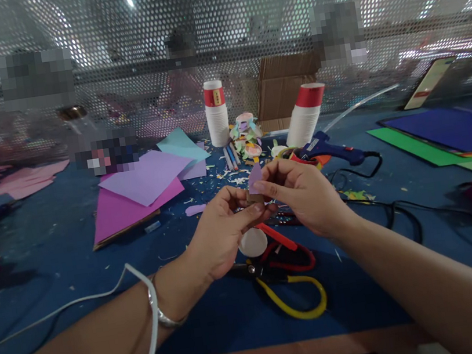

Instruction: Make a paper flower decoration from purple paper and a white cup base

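Note:
Near the middle of the head view, my left hand (221, 229) pinches a small brown piece (255, 197) that looks like cardboard. My right hand (309, 196) holds a small purple paper cutout (254, 175) against it between thumb and fingers. Fingers partly cover where the two meet. Below the hands lie scissors (296, 309) with one yellow and one red handle, their blades partly behind my left hand. A white disc (253, 242) and a red-orange strip (277, 237) rest beside them. Another purple cutout (195, 209) lies to the left.
Two stacks of paper cups (218, 125) (305, 123) stand at the back, with a paper-decorated piece (246, 134) between. A blue glue gun (333, 148) and its cord lie right of centre. Colored sheets (146, 178) (445, 133) lie on both sides. A white cable (154, 317) crosses my left forearm.

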Motion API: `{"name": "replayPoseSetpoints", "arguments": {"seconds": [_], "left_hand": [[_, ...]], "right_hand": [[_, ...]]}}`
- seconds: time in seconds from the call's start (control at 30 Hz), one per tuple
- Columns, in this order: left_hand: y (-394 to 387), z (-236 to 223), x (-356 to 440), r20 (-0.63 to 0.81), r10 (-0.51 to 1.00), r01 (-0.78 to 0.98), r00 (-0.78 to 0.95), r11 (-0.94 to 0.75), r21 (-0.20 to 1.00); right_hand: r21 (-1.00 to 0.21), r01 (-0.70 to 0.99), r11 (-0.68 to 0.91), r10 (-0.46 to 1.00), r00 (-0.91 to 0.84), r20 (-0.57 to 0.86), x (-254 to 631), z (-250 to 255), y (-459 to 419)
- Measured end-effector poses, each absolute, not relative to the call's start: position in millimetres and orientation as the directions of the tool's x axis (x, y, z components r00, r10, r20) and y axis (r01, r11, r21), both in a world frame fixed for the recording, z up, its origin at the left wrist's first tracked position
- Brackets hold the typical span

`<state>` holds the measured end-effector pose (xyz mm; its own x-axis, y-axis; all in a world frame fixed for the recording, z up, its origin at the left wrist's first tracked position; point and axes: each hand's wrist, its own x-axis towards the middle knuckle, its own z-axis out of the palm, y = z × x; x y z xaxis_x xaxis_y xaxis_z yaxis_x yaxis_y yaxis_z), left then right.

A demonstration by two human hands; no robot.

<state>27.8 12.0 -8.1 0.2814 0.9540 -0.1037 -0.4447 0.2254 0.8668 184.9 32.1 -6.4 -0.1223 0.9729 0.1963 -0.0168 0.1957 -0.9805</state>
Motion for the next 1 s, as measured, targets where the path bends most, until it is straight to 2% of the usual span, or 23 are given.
{"name": "replayPoseSetpoints", "arguments": {"seconds": [0.23,0.43,1.0], "left_hand": [[12.1,-7.1,28.5,-0.104,0.95,-0.455,0.293,0.235,0.859],[13.2,-7.3,28.4,-0.064,0.968,-0.413,0.245,0.164,0.896],[15.3,-9.0,27.4,-0.059,0.963,-0.39,0.261,0.161,0.906]], "right_hand": [[-0.973,0.01,0.232,0.968,-0.1,0.23,184.4,-5.3,29.5],[-0.978,-0.055,0.203,0.969,-0.131,0.208,184.9,-5.9,30.3],[-0.983,-0.097,0.155,0.972,-0.161,0.169,186.6,-6.9,32.0]]}}
